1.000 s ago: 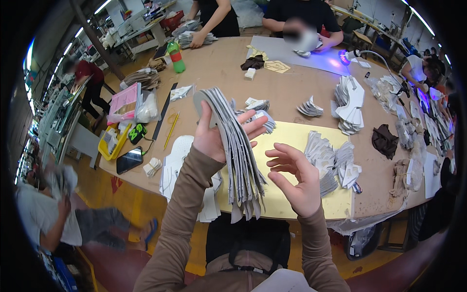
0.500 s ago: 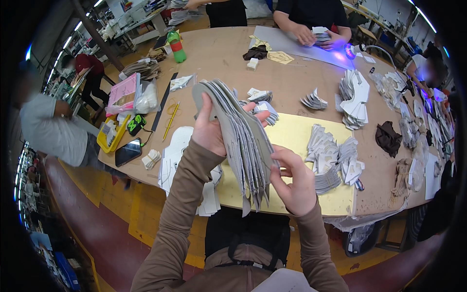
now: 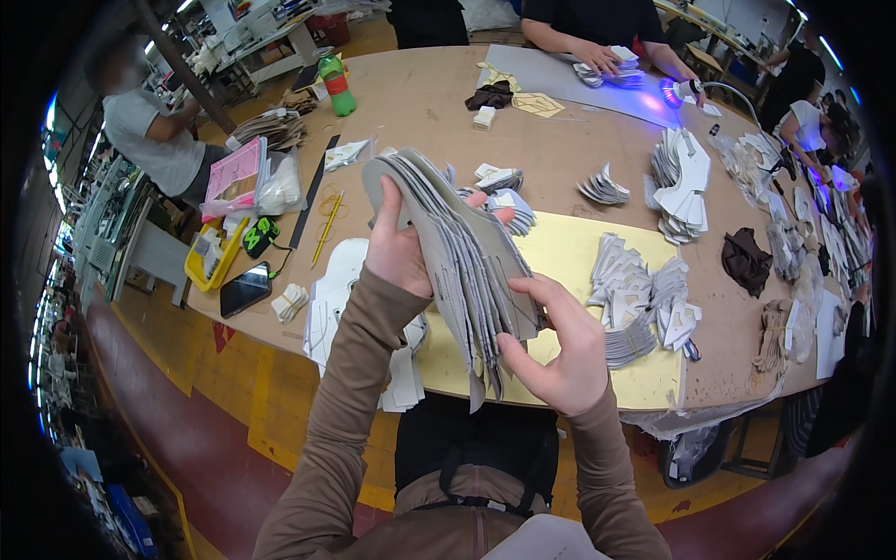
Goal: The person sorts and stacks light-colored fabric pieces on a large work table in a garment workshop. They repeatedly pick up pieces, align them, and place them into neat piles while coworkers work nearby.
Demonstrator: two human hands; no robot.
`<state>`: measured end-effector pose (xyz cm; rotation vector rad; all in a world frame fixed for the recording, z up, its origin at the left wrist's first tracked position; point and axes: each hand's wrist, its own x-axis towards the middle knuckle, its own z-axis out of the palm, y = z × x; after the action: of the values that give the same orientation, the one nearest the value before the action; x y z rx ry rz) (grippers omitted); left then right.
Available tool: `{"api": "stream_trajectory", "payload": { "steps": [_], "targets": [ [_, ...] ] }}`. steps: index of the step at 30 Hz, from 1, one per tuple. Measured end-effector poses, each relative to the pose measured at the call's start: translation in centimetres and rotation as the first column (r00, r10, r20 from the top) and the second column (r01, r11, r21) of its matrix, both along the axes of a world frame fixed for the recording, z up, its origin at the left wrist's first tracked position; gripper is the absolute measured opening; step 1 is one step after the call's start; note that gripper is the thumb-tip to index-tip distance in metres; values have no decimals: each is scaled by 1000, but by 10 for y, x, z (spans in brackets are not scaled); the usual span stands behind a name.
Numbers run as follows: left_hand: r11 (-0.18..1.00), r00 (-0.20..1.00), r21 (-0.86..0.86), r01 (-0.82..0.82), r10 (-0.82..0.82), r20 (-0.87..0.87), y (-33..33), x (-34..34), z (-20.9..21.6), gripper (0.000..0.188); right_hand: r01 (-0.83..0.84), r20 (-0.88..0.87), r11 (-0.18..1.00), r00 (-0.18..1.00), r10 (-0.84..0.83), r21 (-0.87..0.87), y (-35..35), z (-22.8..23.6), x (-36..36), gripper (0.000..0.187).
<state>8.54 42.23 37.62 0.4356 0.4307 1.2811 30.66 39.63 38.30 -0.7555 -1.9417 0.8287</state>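
A thick stack of grey cut pieces (image 3: 457,271), like flat fabric or leather parts, stands on edge above the near side of the table. My left hand (image 3: 399,250) is wrapped round its upper part, thumb on the left face and fingertips showing past the right side. At the lower right edge, my right hand (image 3: 567,353) grips the outermost pieces, with the index finger and thumb on their face and the other fingers partly hidden behind. The pieces fan slightly apart at the bottom. Beneath the stack lie a yellow sheet (image 3: 560,373) and white cut pieces (image 3: 341,289).
Piles of white pieces (image 3: 630,299) lie to the right, near a dark cloth (image 3: 747,264). On the left are a phone (image 3: 245,289), a yellow basket (image 3: 198,266), a pencil (image 3: 327,229) and a green bottle (image 3: 337,84). Across the table a co-worker's hand (image 3: 597,58) rests on another stack.
My right hand has shifted slightly left and its thumb and index finger are farther apart on the pieces. The outer pieces have swung out to the right. At left, a person in white has moved farther back.
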Motion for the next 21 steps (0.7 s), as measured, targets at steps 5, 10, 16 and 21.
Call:
{"api": "stream_trajectory", "payload": {
  "steps": [5,10,16,21],
  "targets": [
    [1000,999,14,26,-27,18,-1,0,0,123,10,-98,1000,995,-11,-15,-1,-8,-7,35],
    [1000,1000,4,-4,4,-9,-3,1,-1,123,21,-39,992,999,-17,126,5,-12,-6,25],
    [1000,1000,8,-6,6,-9,-3,1,-2,122,-16,-21,991,1000,19,134,2,-5,-3,23],
    [1000,999,19,21,-22,44,-3,0,-4,112,36,-132,997,990,-45,-69,-4,-9,-8,21]
  ]
}}
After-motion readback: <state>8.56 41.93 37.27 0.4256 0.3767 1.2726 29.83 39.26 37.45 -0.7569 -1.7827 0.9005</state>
